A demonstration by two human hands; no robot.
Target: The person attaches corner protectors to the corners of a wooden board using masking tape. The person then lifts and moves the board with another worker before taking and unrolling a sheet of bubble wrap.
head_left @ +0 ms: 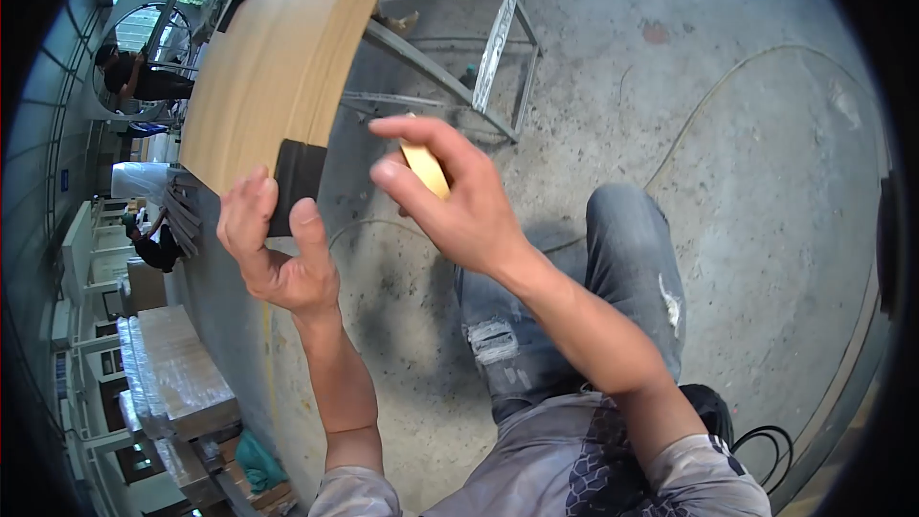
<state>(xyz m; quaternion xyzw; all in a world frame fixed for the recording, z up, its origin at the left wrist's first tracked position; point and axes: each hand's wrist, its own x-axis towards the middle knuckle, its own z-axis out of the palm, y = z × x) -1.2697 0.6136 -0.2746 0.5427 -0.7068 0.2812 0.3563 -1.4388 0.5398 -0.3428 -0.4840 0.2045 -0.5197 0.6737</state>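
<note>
A long wooden board with light brown grain lies on a metal frame. At its near corner sits a black block-like piece. My left hand is beside this black piece, with thumb and fingers spread apart around its lower end; whether they touch it is unclear. To the right, my right hand holds a small yellow object against its palm, with the thumb and index finger extended towards the board. A gap separates the right hand from the black piece.
The metal frame's legs stand on the concrete floor beyond my hands. A cable curves across the floor at right. Two people are in the left background. Wrapped stacks stand at lower left.
</note>
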